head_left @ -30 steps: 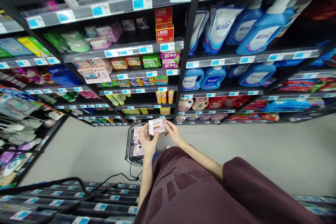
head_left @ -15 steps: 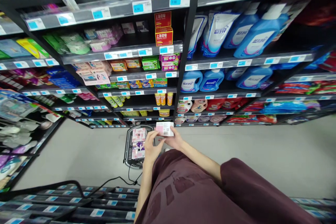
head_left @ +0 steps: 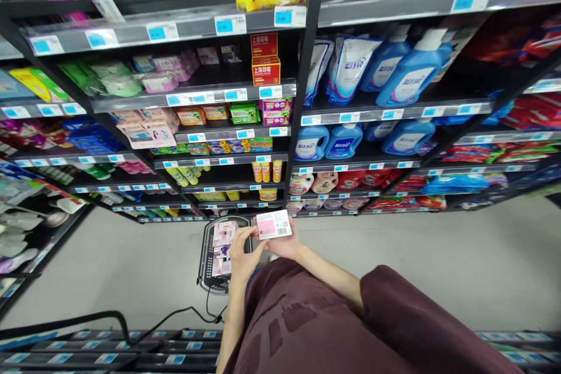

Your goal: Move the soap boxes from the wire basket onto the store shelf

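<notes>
White and pale pink card forms the small, flat rectangular box [head_left: 274,225] under examination, held out in front of my body, with its printed face turned up: pink panel to the left, dark code block to the right, lettering too small to read. My right hand [head_left: 284,246] supports the box from below and closes on it at the right edge; most of its fingers are hidden underneath. My left hand [head_left: 242,254] is curved at the opposite end, fingertips at the left edge and thumb near the lower corner; whether they pinch the card or merely touch it, I cannot tell. Beside that hand, on the pale grey floor [head_left: 144,257], stands a black perforated plastic basket [head_left: 202,260], partly covered from view by my fingers and containing pink-and-white boxes [head_left: 221,234], some marked with purple. Beyond, dark shelving [head_left: 302,70] carries blue-and-white price labels along its edges. Stock noted: stacked red rectangular cartons [head_left: 266,72], upright orange-yellow cylindrical containers [head_left: 265,172] and, to the right, large blue plastic bottles [head_left: 407,79] with white tops. A dark maroon garment [head_left: 333,310] covers my torso.
</notes>
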A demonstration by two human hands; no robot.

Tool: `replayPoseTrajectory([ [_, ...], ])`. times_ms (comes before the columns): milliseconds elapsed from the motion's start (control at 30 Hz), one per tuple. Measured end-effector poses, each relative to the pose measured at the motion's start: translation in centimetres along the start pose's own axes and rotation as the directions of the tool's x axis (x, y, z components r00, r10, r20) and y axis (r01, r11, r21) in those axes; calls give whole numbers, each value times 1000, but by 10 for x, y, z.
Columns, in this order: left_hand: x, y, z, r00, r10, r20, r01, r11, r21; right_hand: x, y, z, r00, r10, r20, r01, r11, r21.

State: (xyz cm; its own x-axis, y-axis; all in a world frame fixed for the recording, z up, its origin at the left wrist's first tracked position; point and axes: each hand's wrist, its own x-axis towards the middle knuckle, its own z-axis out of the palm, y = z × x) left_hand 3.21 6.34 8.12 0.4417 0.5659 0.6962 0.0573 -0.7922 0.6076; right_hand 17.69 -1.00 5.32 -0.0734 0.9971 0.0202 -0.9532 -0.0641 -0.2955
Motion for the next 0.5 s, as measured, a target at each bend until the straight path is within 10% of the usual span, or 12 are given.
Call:
replayPoseTrajectory([
  [500,0,1,-4,1000,2,2,-2,1000,25,3,4,3,998,-14,-56,10,997,-82],
])
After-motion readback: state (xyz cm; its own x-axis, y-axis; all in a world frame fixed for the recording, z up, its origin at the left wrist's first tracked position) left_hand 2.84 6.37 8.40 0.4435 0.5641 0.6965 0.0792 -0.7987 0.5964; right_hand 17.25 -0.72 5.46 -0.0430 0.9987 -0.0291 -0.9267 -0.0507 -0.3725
